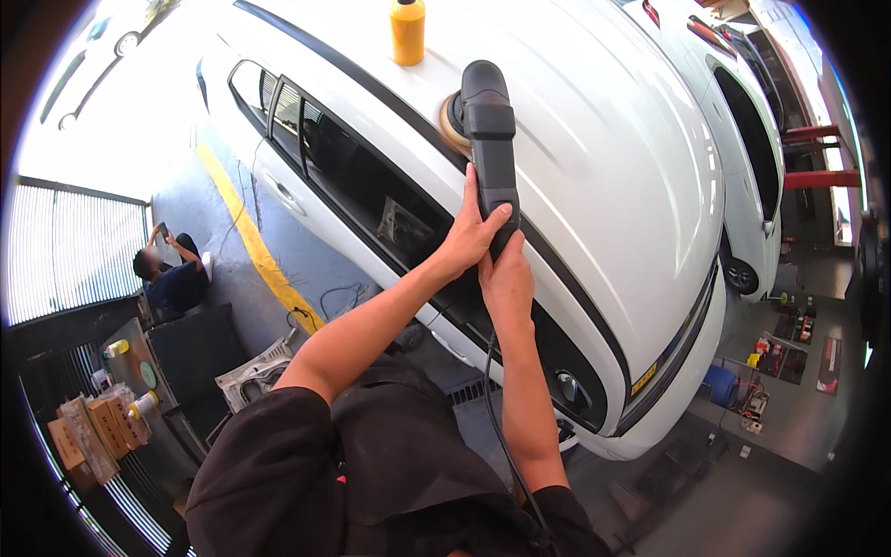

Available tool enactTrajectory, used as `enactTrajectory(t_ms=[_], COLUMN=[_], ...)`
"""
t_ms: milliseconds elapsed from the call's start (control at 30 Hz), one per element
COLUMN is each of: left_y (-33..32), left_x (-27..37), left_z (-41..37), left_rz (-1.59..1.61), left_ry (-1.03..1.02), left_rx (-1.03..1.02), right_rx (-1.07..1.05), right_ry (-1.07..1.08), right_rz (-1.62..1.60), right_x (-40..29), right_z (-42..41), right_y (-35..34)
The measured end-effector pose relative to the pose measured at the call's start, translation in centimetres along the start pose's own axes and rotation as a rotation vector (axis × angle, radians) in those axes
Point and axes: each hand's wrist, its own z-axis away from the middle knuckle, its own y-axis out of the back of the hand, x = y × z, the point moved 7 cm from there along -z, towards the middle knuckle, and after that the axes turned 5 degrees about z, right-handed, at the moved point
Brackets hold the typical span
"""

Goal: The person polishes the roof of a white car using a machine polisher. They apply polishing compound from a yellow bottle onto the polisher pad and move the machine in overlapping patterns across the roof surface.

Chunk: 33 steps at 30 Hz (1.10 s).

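A black electric polisher (493, 132) is held by both my hands over the roof of a white car (592, 209). Its round tan pad (452, 125) meets the roof beside the black roof strip, tilted in this view. My left hand (473, 233) wraps the lower body of the tool, thumb across its top. Just behind it, my right hand (509, 275) grips the rear end of the handle. From there a black cord (495, 418) runs down past my right forearm. A yellow bottle (408, 35) stands on the roof beyond the polisher head.
A person (172, 271) sits at the left, holding a phone. Cardboard boxes (104, 432) and bottles lie on a bench at lower left, near a metal part (257, 372). Another white car (745, 153) stands at the right, with a tool-covered table (779, 404) below it.
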Motion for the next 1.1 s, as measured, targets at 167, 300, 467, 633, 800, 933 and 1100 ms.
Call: enactTrajectory(t_ms=[167, 300, 467, 633, 800, 933, 1100], left_y=[3.5, 3.3, 16.6, 23.9, 22.0, 20.5, 21.1], left_x=[2.5, 2.1, 5.3, 10.3, 10.5, 9.3, 10.1], left_z=[-3.4, -4.6, -14.3, -25.2, -30.4, -28.2, -24.9], left_rz=[0.008, -0.133, -0.423, -0.863, -0.715, -0.673, -0.757], left_ry=[-0.036, -0.086, -0.356, -0.439, -0.492, -0.523, -0.501], left_rx=[0.072, 0.005, 0.509, 0.689, 0.421, 0.432, 0.501], right_rx=[0.013, 0.063, 0.173, 0.301, 0.472, 0.596, 0.604], right_ry=[0.053, 0.008, -0.118, -0.357, -0.504, -0.618, -0.739], right_rz=[0.06, 0.018, -0.037, -0.112, -0.155, -0.119, -0.285], right_x=[-3.7, -3.1, 2.1, 9.6, 15.7, 24.8, 29.7], right_z=[-3.8, -3.9, -0.1, 4.7, 7.7, 6.9, 0.0], right_y=[-1.0, -0.1, 1.4, 3.1, 8.2, 11.3, 18.6])
